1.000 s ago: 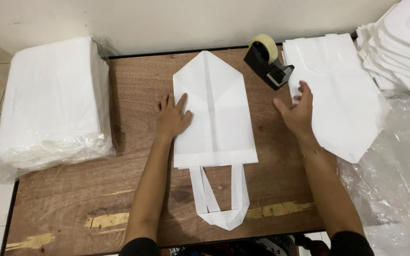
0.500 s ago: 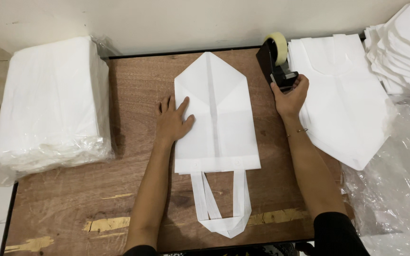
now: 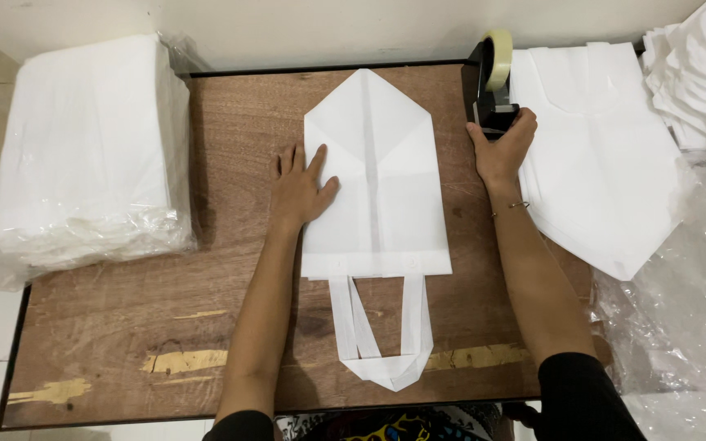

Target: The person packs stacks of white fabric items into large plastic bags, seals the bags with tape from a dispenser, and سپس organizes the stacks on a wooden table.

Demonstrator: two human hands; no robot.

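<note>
Reaching farther since the earlier frame, the right hand (image 3: 502, 149) now wraps its fingers around the black tape dispenser (image 3: 488, 90) at the table's (image 3: 124, 335) far right. Nearer, the left hand (image 3: 302, 189) lies spread flat, pressing the folded white bag (image 3: 377, 188) at centre.

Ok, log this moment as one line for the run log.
left hand: flat on folded white bag | right hand: on tape dispenser | bag: on wooden table, handles toward person | wrapped white stack: table's left
</note>
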